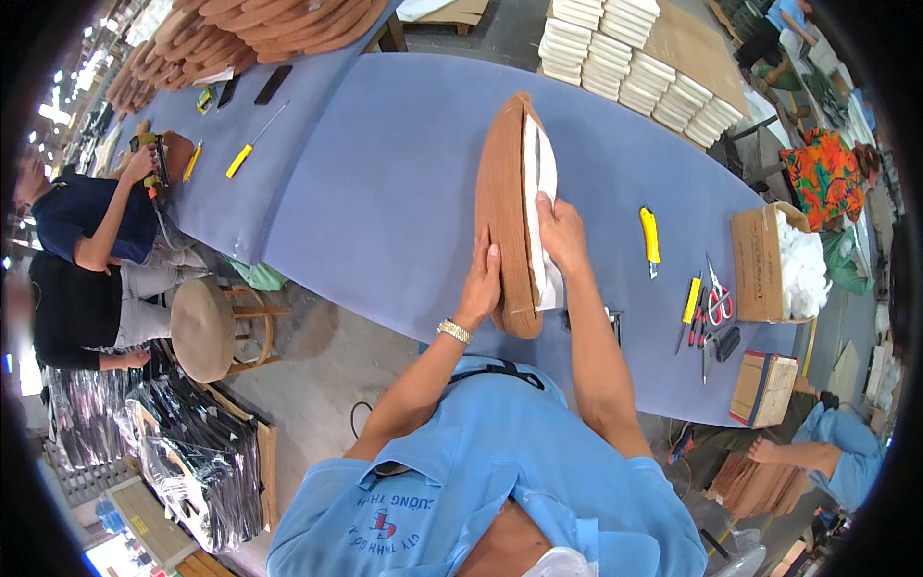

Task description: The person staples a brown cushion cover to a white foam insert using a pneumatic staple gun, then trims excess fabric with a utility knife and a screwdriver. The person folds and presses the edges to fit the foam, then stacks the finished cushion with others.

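Observation:
A brown fabric-covered seat cushion [505, 212] is tilted up on its edge above the blue padded table, its long side pointing away from me. White lining [546, 178] shows along its right face, beside a dark slit. My left hand [483, 287] presses against the brown cover on the near left side, with the fingers partly hidden. On the other side, my right hand [561, 231] grips the cushion by its white lining, thumb on top. Right of the hands lies a yellow utility knife [650, 240].
Scissors [719, 303], a yellow-handled screwdriver [690, 300] and other tools lie at the right, by a cardboard box [760, 264] of white stuffing. Brown cushions [279, 29] are piled at the far left. A person [106, 216] with a power tool works there. A round stool [204, 329] stands left.

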`<control>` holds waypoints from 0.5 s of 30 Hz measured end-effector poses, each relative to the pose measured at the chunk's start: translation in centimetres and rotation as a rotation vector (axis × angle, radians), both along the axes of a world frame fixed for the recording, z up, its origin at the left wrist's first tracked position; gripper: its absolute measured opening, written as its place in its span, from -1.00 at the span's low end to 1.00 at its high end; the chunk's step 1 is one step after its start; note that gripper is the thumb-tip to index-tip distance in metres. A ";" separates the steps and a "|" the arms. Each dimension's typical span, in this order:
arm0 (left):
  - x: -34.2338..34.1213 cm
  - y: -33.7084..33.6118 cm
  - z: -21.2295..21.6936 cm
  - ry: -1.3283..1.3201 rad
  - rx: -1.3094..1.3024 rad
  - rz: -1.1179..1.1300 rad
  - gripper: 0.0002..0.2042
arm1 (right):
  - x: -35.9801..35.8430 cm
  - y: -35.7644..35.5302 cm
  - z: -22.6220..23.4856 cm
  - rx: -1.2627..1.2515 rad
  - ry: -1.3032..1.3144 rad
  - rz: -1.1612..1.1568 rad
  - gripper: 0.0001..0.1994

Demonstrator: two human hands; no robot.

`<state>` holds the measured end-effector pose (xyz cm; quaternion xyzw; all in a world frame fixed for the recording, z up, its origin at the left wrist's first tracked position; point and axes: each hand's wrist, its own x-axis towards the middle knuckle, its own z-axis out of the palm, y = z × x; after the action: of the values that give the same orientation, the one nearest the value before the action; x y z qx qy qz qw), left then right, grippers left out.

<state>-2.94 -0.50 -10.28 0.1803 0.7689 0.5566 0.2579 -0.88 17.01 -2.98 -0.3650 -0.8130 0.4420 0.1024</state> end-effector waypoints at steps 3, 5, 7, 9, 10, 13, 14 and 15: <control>0.2 0.2 0.2 0.044 -0.022 0.024 -0.33 | -0.6 -0.3 -1.2 0.091 0.055 -0.039 -0.51; 0.5 0.9 0.5 0.131 -0.030 0.057 -0.34 | -0.5 -0.6 0.3 0.160 0.116 -0.044 -0.58; 0.0 -0.5 0.0 0.058 -0.037 -0.001 -0.35 | -0.6 -1.0 -0.3 0.147 0.188 0.022 -0.68; 0.6 -2.3 0.8 -0.006 -0.030 -0.022 -0.39 | -1.1 -3.0 2.7 0.289 0.017 0.299 -0.73; 1.4 -3.6 3.2 -0.023 -0.024 0.006 -0.43 | -0.9 -4.1 4.6 0.271 0.100 0.418 -0.76; 3.1 -7.8 6.3 0.256 0.024 -0.100 -0.50 | 0.5 -4.4 9.8 0.362 0.172 0.599 -0.80; 3.7 -9.0 8.6 0.340 0.029 -0.140 -0.48 | 1.0 -3.4 11.3 0.393 0.116 0.658 -0.81; 3.7 -10.4 11.3 0.604 -0.018 -0.163 -0.44 | 1.2 -2.4 12.2 0.435 0.064 0.720 -0.81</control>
<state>0.80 -10.87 1.03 0.3963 0.7986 0.4487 0.0630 0.35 14.58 9.24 -0.0135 -0.9594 0.2785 0.0412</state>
